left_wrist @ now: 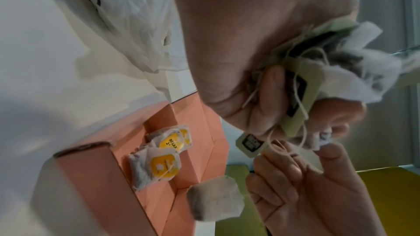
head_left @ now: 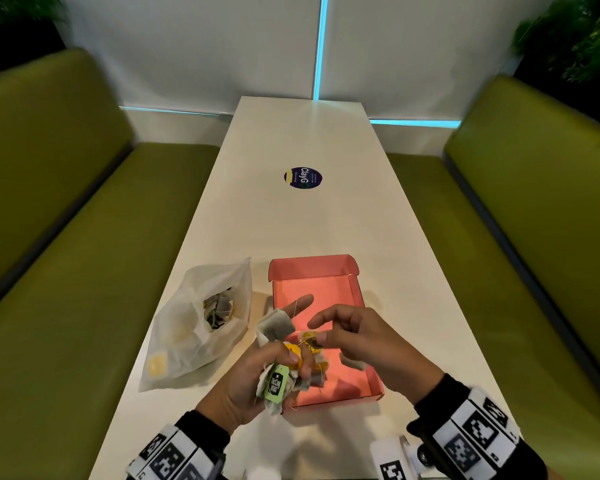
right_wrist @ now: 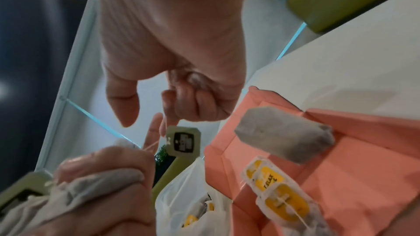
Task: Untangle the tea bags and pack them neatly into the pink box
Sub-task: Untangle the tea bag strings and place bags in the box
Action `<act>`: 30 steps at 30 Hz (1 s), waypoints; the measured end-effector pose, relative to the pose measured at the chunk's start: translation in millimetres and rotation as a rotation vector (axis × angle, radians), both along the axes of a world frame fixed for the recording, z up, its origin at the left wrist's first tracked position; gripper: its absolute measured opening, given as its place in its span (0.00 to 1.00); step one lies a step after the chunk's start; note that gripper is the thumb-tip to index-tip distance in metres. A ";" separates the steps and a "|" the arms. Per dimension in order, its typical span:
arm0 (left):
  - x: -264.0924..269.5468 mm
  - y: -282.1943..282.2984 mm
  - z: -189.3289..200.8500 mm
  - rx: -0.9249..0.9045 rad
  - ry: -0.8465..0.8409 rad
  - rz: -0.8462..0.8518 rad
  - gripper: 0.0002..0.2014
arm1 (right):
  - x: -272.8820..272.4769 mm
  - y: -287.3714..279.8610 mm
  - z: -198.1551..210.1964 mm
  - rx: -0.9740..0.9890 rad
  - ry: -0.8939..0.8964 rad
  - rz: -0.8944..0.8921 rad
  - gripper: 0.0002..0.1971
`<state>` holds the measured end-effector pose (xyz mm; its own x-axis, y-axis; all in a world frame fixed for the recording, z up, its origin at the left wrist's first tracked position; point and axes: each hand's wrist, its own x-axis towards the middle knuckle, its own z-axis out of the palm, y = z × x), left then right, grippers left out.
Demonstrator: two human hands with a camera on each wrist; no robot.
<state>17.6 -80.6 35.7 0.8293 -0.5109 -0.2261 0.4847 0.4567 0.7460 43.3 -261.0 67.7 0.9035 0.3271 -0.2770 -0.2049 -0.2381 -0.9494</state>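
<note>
My left hand grips a tangled clump of tea bags with white strings and green tags, held just above the near left corner of the open pink box. My right hand is over the box and pinches a string coming from the clump; a green tag hangs beside its fingertips. One grey tea bag dangles under this hand above the box floor. Two tea bags with yellow tags lie inside the box.
A translucent plastic bag holding more tea bags lies left of the box on the long white table. A round dark sticker sits farther along the table. Green benches run along both sides.
</note>
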 end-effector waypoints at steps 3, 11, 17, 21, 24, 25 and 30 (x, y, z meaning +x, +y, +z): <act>0.1 0.8 1.5 -0.014 0.003 0.018 0.50 | -1.1 2.3 -2.6 -0.080 -0.011 0.005 0.04; 2.3 2.7 6.8 0.033 0.007 -0.008 0.21 | -3.0 4.5 -13.8 -0.173 -0.157 -0.031 0.10; 0.8 0.9 11.0 0.049 -0.027 -0.021 0.07 | -0.5 5.8 -13.3 -0.292 -0.286 -0.106 0.11; 1.5 1.6 9.4 0.038 -0.031 0.017 0.07 | -2.6 4.6 -9.7 -0.282 -0.326 -0.121 0.15; 1.9 3.5 8.5 0.066 -0.059 -0.009 0.07 | -2.8 1.7 -7.8 -0.170 -0.247 -0.117 0.17; 2.4 3.9 8.1 0.072 -0.066 -0.021 0.07 | -2.1 0.8 -7.5 -0.139 -0.227 -0.120 0.15; 2.1 1.4 9.7 0.024 -0.086 -0.027 0.30 | 0.7 3.0 -6.4 -0.113 -0.176 -0.118 0.08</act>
